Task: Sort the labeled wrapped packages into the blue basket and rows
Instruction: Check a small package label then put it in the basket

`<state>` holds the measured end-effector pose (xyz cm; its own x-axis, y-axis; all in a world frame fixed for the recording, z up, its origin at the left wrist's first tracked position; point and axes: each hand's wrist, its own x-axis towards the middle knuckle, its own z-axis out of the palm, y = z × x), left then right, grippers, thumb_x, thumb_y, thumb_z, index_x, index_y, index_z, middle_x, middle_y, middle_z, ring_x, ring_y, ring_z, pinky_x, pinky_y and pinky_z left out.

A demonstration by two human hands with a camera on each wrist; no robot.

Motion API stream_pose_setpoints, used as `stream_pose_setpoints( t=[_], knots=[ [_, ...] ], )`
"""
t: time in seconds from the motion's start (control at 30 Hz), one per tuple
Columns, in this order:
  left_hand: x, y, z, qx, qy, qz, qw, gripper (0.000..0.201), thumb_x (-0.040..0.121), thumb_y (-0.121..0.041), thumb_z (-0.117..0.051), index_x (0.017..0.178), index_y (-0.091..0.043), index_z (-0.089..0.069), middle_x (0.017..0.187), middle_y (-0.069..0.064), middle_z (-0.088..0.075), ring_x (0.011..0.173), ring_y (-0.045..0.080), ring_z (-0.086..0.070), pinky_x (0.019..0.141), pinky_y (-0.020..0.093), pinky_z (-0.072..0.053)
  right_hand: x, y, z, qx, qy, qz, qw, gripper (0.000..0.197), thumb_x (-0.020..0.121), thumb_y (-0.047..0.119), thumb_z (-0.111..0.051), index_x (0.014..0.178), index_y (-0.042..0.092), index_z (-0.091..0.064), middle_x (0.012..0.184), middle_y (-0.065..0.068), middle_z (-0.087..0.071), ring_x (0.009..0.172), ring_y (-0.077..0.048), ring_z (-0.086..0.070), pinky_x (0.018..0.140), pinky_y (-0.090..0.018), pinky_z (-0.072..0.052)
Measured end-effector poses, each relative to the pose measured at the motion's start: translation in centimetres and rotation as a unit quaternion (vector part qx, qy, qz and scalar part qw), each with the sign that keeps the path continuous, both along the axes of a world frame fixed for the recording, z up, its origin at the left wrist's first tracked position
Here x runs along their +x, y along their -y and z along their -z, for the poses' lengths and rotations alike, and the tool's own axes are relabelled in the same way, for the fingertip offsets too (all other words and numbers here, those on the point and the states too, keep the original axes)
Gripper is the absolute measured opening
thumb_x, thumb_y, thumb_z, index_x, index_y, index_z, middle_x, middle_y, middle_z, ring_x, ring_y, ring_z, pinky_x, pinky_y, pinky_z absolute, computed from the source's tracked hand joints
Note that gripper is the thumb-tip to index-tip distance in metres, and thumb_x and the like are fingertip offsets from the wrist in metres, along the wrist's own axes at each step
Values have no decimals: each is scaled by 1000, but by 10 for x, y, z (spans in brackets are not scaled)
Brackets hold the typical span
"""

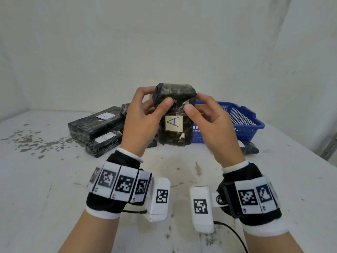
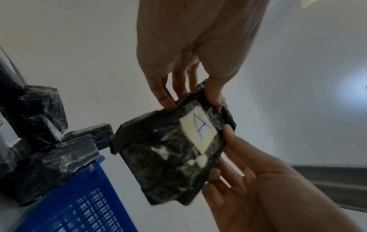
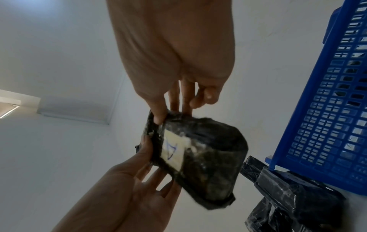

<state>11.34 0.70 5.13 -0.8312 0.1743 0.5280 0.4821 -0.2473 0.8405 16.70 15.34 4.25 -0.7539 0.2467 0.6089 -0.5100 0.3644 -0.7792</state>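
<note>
Both hands hold one black wrapped package (image 1: 175, 114) upright in the air above the table's middle. Its yellow note with a blue "A" (image 1: 174, 122) faces me. My left hand (image 1: 155, 99) pinches the package's upper left edge, thumb in front and fingers behind. My right hand (image 1: 194, 102) pinches the upper right edge the same way. The wrist views show the same package (image 2: 170, 157) (image 3: 208, 164) between both hands. The blue basket (image 1: 242, 123) stands on the table behind and to the right of the package; what it contains is hidden.
Left of my hands lie stacked black packages, one labelled "A" (image 1: 96, 123) and one labelled "B" (image 1: 104, 145). Another dark package (image 1: 249, 148) lies in front of the basket at the right. The white table (image 1: 54, 179) is stained, and a wall stands close behind.
</note>
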Motion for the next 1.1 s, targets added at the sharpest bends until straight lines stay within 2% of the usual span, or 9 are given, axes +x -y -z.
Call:
stream_pose_setpoints(
  t=[0.13, 0.23, 0.4, 0.5, 0.57, 0.8, 0.93, 0.97, 1.1],
  knots=[
    [2, -2, 1, -12, -44, -3, 999, 28, 87, -20, -68, 110, -29, -54, 105, 1, -72, 94, 15, -68, 94, 48, -52, 6, 2, -5, -27, 1, -38, 999, 48, 98, 27, -62, 142, 39, -49, 90, 8, -70, 63, -11, -56, 60, -27, -51],
    [5, -2, -1, -9, -46, 10, 999, 36, 84, -30, -64, 119, -25, -57, 109, 0, -69, 100, 14, -67, 95, 44, -53, 8, 3, -7, -47, -1, -39, 998, 43, 96, 34, -61, 139, 34, -55, 85, 10, -65, 60, -16, -57, 52, -28, -51],
    [7, -3, -1, 10, -41, 16, 999, 32, 89, -26, -63, 120, -18, -59, 110, 0, -69, 105, 14, -66, 98, 48, -51, 8, 1, -9, -68, 14, -39, 997, 36, 97, 31, -62, 132, 34, -59, 97, 4, -71, 63, -21, -60, 57, -34, -58],
    [5, -4, 0, 12, -28, 23, 999, 38, 90, -27, -64, 127, -19, -58, 120, -2, -67, 110, 9, -64, 96, 36, -51, 8, 1, -8, -54, 27, -36, 998, 43, 96, 29, -64, 138, 32, -56, 110, 2, -70, 63, -21, -64, 57, -33, -59],
    [4, -4, 1, 9, -27, 24, 999, 36, 94, -22, -62, 129, -19, -58, 118, -6, -67, 105, 3, -64, 91, 28, -51, 8, 2, -8, -53, 35, -34, 997, 42, 95, 30, -65, 137, 33, -57, 112, 5, -70, 64, -24, -68, 58, -32, -60],
    [2, -2, 1, 8, -48, 25, 999, 28, 93, -13, -62, 120, -15, -57, 104, -5, -68, 91, 7, -67, 81, 27, -52, 7, 3, -6, -57, 12, -28, 998, 31, 94, 23, -68, 123, 30, -62, 115, 1, -70, 74, -23, -74, 69, -29, -60],
    [1, 0, 0, 5, -48, 18, 999, 24, 92, -16, -63, 116, -14, -61, 104, -3, -69, 97, 10, -67, 89, 33, -54, 5, 4, -4, -42, -16, -26, 999, 30, 94, 23, -69, 121, 33, -64, 116, 3, -71, 85, -52, -65, 76, -62, -56],
    [0, 0, 0, 5, -47, 16, 999, 22, 92, -15, -63, 114, -13, -62, 105, -1, -69, 99, 12, -67, 92, 37, -54, 5, 5, -3, -45, -20, -29, 998, 29, 94, 22, -69, 121, 33, -64, 116, 3, -71, 86, -52, -64, 77, -64, -53],
    [1, -1, 1, 11, -40, 15, 999, 16, 90, -24, -66, 105, -18, -65, 105, 4, -70, 101, 15, -67, 93, 38, -54, 5, 7, -4, -57, -39, -32, 997, 27, 94, 16, -68, 118, 26, -65, 115, -1, -71, 88, -31, -72, 81, -45, -61]
  ],
)
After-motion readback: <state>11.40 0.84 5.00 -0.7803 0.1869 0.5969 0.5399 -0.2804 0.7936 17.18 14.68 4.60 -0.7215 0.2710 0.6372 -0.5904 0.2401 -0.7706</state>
